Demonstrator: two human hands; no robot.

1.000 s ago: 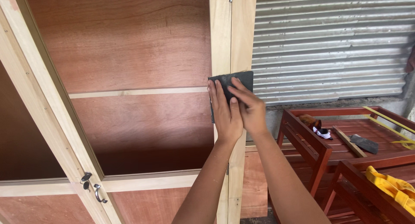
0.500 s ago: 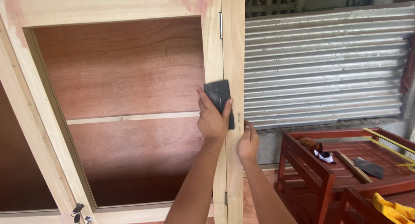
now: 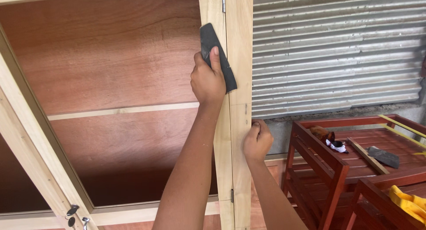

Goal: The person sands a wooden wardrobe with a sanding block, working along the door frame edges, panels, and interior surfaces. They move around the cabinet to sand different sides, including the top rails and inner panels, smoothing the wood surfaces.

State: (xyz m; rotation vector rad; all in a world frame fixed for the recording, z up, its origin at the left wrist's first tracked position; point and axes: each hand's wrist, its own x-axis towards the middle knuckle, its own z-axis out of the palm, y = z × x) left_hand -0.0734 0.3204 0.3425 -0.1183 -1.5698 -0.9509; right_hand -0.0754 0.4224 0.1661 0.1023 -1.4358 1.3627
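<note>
Both hands grip: left hand [image 3: 207,81] fingers clamp sandpaper [image 3: 216,57], right hand [image 3: 257,140] wooden post [image 3: 239,101].

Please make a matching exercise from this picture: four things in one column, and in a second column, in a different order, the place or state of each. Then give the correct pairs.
Things:
1. left hand
2. right hand
3. yellow cloth
4. corrugated metal sheet

Places or states:
A. lies on a red wooden frame at the lower right
B. presses dark sandpaper on the pale upright post
C. stands behind the red furniture
D. grips the post's edge lower down

Pairs: 1-B, 2-D, 3-A, 4-C
</note>
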